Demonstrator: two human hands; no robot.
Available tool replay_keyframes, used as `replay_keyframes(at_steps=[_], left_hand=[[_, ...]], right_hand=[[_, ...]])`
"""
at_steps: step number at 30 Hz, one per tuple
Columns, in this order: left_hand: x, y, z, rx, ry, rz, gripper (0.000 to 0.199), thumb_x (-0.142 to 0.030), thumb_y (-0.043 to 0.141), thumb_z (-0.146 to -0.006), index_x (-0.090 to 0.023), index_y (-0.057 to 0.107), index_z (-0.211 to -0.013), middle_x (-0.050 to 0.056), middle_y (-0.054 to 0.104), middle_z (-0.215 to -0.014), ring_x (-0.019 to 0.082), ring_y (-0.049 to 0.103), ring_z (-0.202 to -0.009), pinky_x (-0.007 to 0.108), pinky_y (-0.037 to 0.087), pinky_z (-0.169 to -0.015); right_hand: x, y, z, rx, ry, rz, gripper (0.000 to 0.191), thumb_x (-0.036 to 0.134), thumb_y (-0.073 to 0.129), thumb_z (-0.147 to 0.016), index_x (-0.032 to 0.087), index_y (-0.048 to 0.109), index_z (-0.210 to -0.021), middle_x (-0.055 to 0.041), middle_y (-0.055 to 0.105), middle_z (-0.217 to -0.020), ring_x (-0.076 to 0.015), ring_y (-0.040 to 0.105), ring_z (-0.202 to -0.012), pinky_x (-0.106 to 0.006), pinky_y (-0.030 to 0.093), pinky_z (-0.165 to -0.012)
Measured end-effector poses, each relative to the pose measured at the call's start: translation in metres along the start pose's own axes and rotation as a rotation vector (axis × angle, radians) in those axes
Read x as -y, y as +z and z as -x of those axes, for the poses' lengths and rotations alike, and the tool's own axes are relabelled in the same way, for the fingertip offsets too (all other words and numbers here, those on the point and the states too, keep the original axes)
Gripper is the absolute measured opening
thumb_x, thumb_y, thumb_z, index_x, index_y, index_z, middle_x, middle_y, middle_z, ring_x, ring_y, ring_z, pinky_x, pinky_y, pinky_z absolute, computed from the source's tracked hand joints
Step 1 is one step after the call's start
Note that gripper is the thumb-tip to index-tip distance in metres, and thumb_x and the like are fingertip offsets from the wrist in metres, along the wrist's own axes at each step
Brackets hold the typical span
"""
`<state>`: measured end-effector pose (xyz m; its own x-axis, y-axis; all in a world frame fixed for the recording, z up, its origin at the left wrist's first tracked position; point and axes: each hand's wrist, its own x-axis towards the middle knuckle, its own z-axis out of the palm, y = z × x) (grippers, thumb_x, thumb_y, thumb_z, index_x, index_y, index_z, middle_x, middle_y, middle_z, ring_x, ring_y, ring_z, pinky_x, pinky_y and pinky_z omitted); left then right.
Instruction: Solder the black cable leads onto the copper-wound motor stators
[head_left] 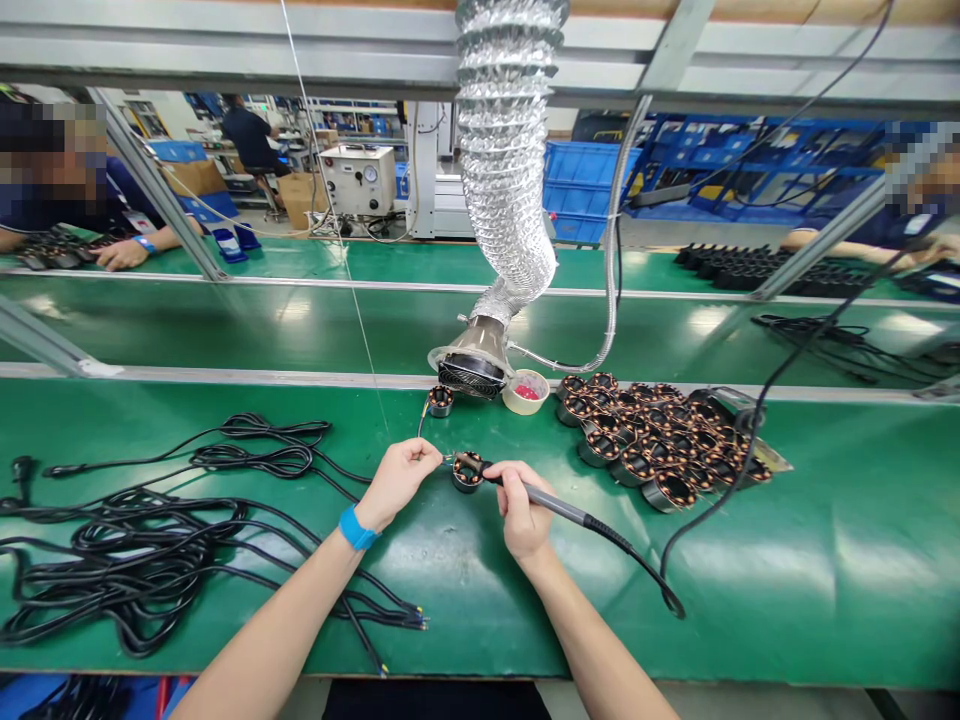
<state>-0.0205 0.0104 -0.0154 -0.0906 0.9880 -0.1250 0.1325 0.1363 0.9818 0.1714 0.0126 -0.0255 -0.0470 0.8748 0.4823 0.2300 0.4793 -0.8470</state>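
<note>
My right hand (521,510) is wrapped round the grey handle of a soldering iron (559,503), whose tip reaches a round motor stator (468,478) with copper windings. At the stator's left edge my left hand (401,475) pinches thin coloured wires (449,459); how they join the windings is too small to tell. Just beyond the fingers stands a second stator (441,402), with a yellow and dark lead (423,415) running down from it towards my left hand. A blue band (356,528) circles my left wrist.
Coiled black cables (150,550) cover the left side of the green bench. Many stators (637,430) stand grouped at right. An extraction hood (480,350) hangs low beside a tub (526,392) with red contents. The iron's cord (720,490) loops at right. Co-workers sit opposite.
</note>
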Motion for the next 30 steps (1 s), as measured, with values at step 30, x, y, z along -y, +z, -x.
replay_keyframes(at_steps=[30], left_hand=[[-0.002, 0.000, 0.000, 0.004, -0.009, 0.007, 0.025, -0.041, 0.065, -0.078, -0.016, 0.065, -0.073, -0.005, 0.047, -0.051, 0.009, 0.036, -0.048, 0.024, 0.027, -0.050]], right_hand=[[0.002, 0.001, 0.002, -0.027, -0.009, -0.037, 0.038, 0.035, 0.043, -0.095, 0.021, 0.072, -0.074, -0.0018, 0.062, -0.057, -0.0184, 0.065, -0.059, -0.028, 0.048, -0.053]])
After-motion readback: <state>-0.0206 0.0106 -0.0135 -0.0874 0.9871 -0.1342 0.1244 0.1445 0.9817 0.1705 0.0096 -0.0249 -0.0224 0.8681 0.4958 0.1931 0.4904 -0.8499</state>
